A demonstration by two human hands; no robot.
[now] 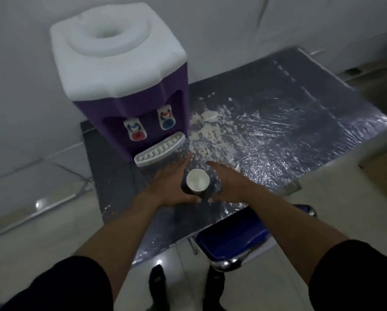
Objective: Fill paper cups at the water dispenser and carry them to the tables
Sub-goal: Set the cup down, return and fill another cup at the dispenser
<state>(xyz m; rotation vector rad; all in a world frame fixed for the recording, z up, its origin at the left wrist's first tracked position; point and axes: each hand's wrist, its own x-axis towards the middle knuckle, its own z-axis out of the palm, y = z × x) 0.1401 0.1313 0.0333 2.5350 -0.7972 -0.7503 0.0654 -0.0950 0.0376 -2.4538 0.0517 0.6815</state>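
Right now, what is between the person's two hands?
In the head view, a paper cup stands between the left hand and the right hand, on the foil-covered table.

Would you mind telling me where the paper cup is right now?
In the head view, the paper cup stands on the foil-covered table, between the left hand and right hand, just in front of the dispenser's drip tray.

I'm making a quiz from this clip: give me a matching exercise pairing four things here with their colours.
Things:
1. dispenser body
2. dispenser top
3. chair seat
4. cup between the left hand and right hand

Colours:
A. blue
B. dark outside, white inside
C. purple
D. white

Pairs: 1-C, 2-D, 3-A, 4-B
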